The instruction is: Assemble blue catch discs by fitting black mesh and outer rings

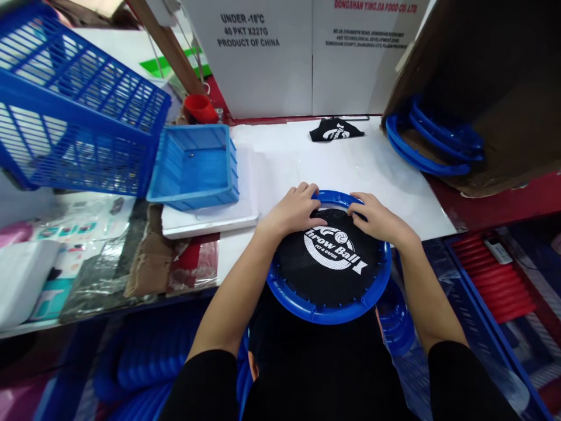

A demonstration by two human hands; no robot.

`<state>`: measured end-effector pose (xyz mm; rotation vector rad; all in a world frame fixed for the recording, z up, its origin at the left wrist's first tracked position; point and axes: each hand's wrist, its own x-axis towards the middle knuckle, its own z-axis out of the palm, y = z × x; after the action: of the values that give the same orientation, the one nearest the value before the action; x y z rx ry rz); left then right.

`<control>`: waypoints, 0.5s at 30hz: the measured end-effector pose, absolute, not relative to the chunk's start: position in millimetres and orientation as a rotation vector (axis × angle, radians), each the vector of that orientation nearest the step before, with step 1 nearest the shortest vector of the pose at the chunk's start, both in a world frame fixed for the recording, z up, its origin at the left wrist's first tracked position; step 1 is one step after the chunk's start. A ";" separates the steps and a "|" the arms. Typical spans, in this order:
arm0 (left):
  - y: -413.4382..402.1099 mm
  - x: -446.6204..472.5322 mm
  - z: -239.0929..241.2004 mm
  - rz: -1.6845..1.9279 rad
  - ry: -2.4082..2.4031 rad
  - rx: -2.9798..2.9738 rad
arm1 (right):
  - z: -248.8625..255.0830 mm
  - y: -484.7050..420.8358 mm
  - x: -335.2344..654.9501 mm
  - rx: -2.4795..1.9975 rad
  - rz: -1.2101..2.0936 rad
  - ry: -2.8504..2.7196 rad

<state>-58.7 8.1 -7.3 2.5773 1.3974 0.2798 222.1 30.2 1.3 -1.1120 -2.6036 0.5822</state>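
Note:
A round blue plastic ring (322,314) lies over my lap, its far edge on the white table top. A black mesh disc (302,269) printed "Throw Ball" is stretched inside it, with a gap along the far rim. My left hand (298,209) is closed over the far left of the rim, thumb on the mesh edge. At the far right, my right hand (372,217) has its fingers bent round the rim and at the mesh edge. The undersides of both grips are hidden. Another folded black mesh piece (336,130) lies farther back on the table.
A light blue bin (193,166) stands left on a white slab, beside a tilted blue basket (79,99). White cartons (267,64) form the back. An open brown box (438,70) at right holds blue rings (429,158). Red rings (495,280) sit in a lower crate.

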 end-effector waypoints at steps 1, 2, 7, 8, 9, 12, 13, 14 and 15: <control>9.3 -58.1 -7.9 0.266 1.409 2.556 | 1.7 30.1 220.6 -1.123 0.590 -2.631; 10.9 -58.0 -8.2 0.259 1.419 2.533 | 1.9 30.0 219.6 -1.135 0.610 -2.653; 16.7 -62.0 -3.8 0.431 1.387 2.480 | -1.6 26.9 219.2 -1.203 0.673 -2.676; 16.7 -62.8 -2.6 0.494 1.375 2.458 | -3.2 25.7 219.2 -1.205 0.659 -2.675; 16.5 -63.3 -1.7 0.550 1.369 2.428 | -4.8 24.5 218.9 -1.202 0.641 -2.675; 15.9 -63.4 -1.4 0.627 1.373 2.349 | -7.9 22.5 216.4 -1.190 0.601 -2.681; 16.1 -63.2 -2.0 0.636 1.378 2.334 | -7.8 22.6 215.3 -1.193 0.599 -2.682; 16.6 -63.1 -2.8 0.644 1.378 2.322 | -6.9 23.0 214.5 -1.202 0.601 -2.682; 17.3 -63.1 -3.6 0.654 1.376 2.309 | -5.3 23.8 214.0 -1.212 0.606 -2.678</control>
<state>-63.1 17.3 -3.6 2.3089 1.3757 0.6544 214.0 23.8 -5.3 -1.2117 -2.6776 0.6063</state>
